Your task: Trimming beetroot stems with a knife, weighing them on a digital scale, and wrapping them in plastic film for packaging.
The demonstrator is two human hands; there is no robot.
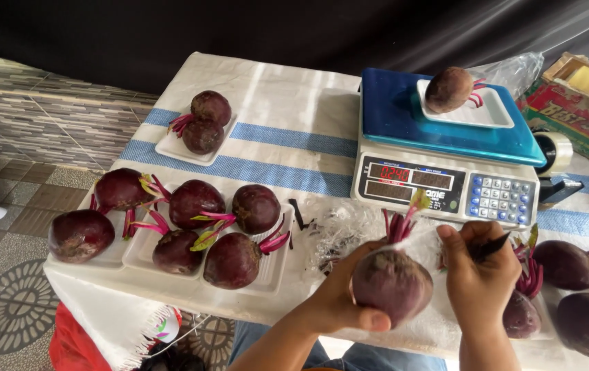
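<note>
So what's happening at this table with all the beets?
A person's left hand holds a beet by its round body, stalks up, while the right hand grips a small dark blade beside it. Another beet sits on a white tray on the scale. More beets lie on foam trays to the left, and others loose at the right.

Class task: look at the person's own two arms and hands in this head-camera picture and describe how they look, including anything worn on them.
Both forearms are bare: no sleeves reach into view. The left hand and right hand wear no gloves. No rings, watch or bracelets show on them. Fingernails are short and unpainted where visible.
</note>
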